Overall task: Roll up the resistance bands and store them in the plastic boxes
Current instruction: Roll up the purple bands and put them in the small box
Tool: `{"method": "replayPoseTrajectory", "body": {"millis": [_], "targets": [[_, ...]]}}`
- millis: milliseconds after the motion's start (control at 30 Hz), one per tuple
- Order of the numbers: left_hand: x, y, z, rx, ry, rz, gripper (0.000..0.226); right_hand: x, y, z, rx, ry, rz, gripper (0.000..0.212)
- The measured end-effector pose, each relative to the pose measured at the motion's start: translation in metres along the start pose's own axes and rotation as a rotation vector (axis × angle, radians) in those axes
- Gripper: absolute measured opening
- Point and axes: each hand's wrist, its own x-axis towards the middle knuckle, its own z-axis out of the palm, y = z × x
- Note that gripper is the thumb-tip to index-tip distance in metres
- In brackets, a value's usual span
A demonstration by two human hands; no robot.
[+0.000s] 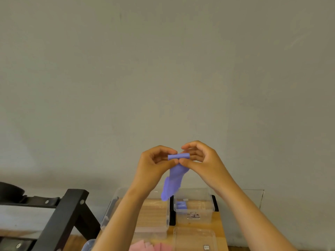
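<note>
Head camera looks at two hands held up in the lower middle of the frame, in front of a plain wall [163, 69]. The left hand [155, 164] and the right hand [202, 160] both pinch a purple resistance band [175, 176] with thumbs and curled fingertips. The top part is a small tight roll lying sideways between the hands. The rest hangs down loose, and its end dangles above the boxes. Holding it up in the air likely lets the loose part hang straight, so it rolls without folds. One hand at each end likely stops the roll from springing open.

Below, on a wooden table [222, 232], two clear plastic boxes stand close side by side with open tops. The left box [108, 214] is partly hidden behind the left arm. The right box [194, 211] has a purple roll [181, 205] in it, near its left wall. A clear lid [194, 238] lies flat in front of it. Pink bands [150, 247] peek in at the bottom edge. A black frame [67, 218] fills the lower left, well apart from the hands.

The hands have free air all around. The way down to the right box looks open; only its walls need clearing.
</note>
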Motion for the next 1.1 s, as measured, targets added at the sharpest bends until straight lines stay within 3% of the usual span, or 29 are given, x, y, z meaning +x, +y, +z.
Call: {"method": "replayPoseTrajectory", "body": {"millis": [100, 367, 567, 767, 867, 1100], "targets": [[-0.002, -0.001, 0.000, 0.000, 0.013, 0.013, 0.018, 0.002, 0.001, 0.000, 0.007, 0.006, 0.037, 0.010], [-0.004, -0.006, 0.000, -0.029, 0.019, -0.047, 0.006, -0.001, 0.001, 0.003, -0.002, 0.009, -0.002, 0.019], [-0.007, -0.007, 0.000, 0.008, 0.059, 0.021, 0.023, 0.001, 0.005, 0.005, 0.062, 0.028, 0.056, 0.013], [-0.008, -0.014, 0.008, -0.088, 0.117, -0.054, 0.009, -0.001, 0.004, 0.007, -0.018, 0.063, -0.032, 0.021], [-0.009, -0.015, 0.007, -0.029, 0.136, -0.029, 0.017, 0.000, 0.008, 0.009, 0.047, 0.062, 0.033, 0.020], [-0.016, -0.019, 0.011, -0.157, 0.057, -0.101, 0.021, -0.001, 0.008, 0.010, 0.015, 0.085, 0.006, 0.015]]}}
